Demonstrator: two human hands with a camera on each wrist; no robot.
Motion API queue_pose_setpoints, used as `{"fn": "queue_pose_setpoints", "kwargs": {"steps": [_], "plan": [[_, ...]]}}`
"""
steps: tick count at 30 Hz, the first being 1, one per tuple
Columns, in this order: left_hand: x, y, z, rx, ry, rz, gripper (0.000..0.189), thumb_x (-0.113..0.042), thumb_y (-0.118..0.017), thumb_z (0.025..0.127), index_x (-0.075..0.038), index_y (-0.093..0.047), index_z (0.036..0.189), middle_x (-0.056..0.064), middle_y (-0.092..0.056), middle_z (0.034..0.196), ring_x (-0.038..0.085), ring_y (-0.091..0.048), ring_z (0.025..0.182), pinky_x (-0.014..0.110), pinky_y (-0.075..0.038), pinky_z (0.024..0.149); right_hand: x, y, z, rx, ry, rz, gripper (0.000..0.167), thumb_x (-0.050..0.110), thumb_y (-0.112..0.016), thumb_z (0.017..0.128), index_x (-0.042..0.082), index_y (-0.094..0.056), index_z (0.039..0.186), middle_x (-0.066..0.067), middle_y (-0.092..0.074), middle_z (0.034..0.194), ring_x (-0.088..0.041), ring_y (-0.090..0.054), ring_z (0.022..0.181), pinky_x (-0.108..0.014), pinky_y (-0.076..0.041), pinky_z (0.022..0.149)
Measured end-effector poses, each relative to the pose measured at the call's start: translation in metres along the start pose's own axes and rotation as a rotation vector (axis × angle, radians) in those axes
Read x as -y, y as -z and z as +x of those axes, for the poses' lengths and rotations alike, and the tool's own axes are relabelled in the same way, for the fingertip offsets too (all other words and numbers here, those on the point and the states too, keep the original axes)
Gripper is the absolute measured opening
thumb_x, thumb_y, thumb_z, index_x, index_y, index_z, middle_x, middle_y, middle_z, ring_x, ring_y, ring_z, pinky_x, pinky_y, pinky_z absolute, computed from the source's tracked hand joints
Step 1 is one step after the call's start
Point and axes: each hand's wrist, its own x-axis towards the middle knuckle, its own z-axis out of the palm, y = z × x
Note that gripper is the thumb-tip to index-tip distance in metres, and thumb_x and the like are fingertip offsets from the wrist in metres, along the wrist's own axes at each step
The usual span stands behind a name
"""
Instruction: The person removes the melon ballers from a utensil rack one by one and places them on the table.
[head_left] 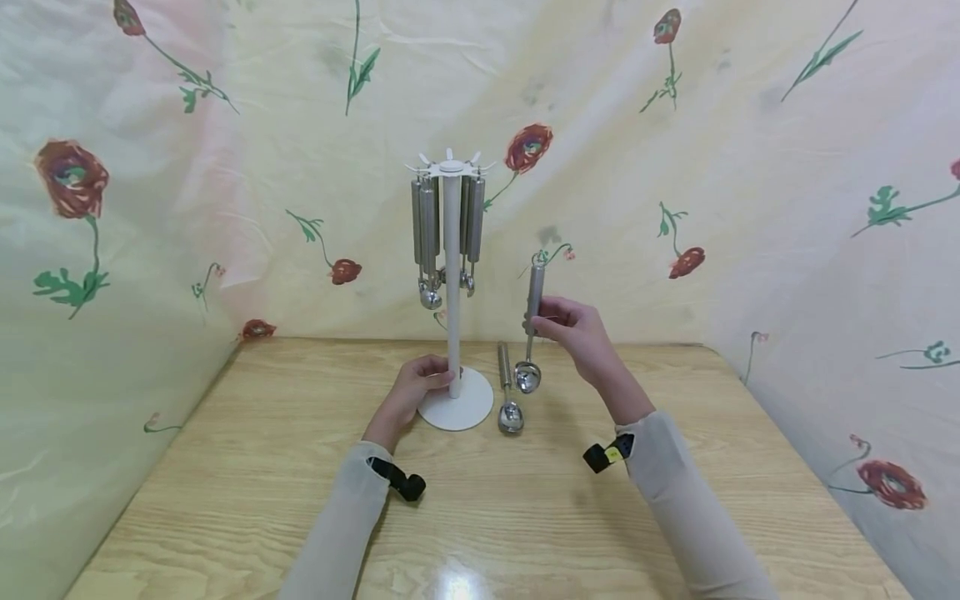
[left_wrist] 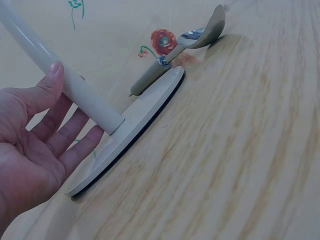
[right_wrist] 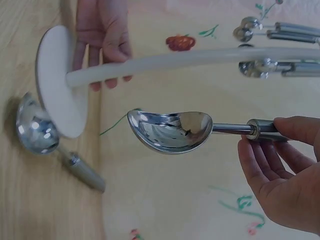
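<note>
In the head view a white stand with a round base and a hooked top stands upright on the table. My left hand holds its pole just above the base, thumb on one side and fingers behind. To the right of the stand, my right hand pinches the handle of a steel ice cream scoop, held raised with its bowl down. A second ice cream scoop lies on the table beside the base. The right wrist view shows the held scoop's polished bowl apart from the pole.
Several steel-handled utensils with small round heads hang from the stand's hooks. Under everything is a wood-grain table. A flower-printed cloth rises behind the table and at both sides.
</note>
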Motion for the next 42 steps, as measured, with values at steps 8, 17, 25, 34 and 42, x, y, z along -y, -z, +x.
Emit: {"fn": "queue_pose_setpoints", "kwargs": {"steps": [8,17,25,34,42], "plan": [[0.000,0.001,0.000,-0.011,-0.001,0.005,0.020,-0.003,-0.072,0.093,0.000,-0.071,0.112,0.005,-0.076,0.107,0.016,-0.070,0.099,0.030,-0.058,0.090,-0.033,0.012,0.004,0.011,-0.105,0.035,0.044,0.005,-0.060,0.101,-0.007,-0.051,0.143,-0.012,-0.066,0.117,-0.015,-0.072,0.102,-0.025,-0.059,0.094],[0.001,0.002,0.001,-0.005,-0.007,0.004,0.019,-0.003,-0.072,0.093,-0.001,-0.071,0.112,0.003,-0.076,0.105,0.015,-0.070,0.098,0.031,-0.059,0.091,-0.079,0.016,0.011,0.030,-0.220,0.108,0.052,0.005,-0.056,0.103,-0.009,-0.038,0.150,-0.024,-0.064,0.131,-0.010,-0.072,0.100,-0.025,-0.059,0.093],[0.002,0.001,0.001,0.004,-0.012,0.005,0.022,-0.003,-0.072,0.092,-0.001,-0.071,0.114,0.001,-0.075,0.104,0.015,-0.069,0.099,0.034,-0.058,0.094,-0.102,0.014,0.014,0.011,-0.275,0.141,0.053,0.005,-0.055,0.104,-0.011,-0.035,0.151,-0.029,-0.061,0.135,-0.013,-0.073,0.101,-0.026,-0.059,0.094],[0.001,0.000,0.002,0.004,-0.004,-0.007,0.021,-0.002,-0.072,0.093,0.000,-0.070,0.114,0.005,-0.075,0.107,0.016,-0.069,0.100,0.032,-0.059,0.092,-0.112,0.009,0.018,0.027,-0.258,0.110,0.052,0.002,-0.059,0.101,-0.009,-0.042,0.149,-0.036,-0.054,0.140,-0.033,-0.066,0.120,-0.027,-0.059,0.093],[0.002,0.001,0.003,-0.006,-0.003,-0.003,0.020,-0.003,-0.072,0.093,0.000,-0.071,0.112,0.007,-0.075,0.108,0.017,-0.070,0.100,0.034,-0.059,0.093,-0.116,0.003,0.023,0.012,-0.280,0.035,0.049,0.001,-0.062,0.098,-0.011,-0.046,0.144,-0.035,-0.058,0.136,-0.022,-0.072,0.102,-0.032,-0.061,0.093]]}}
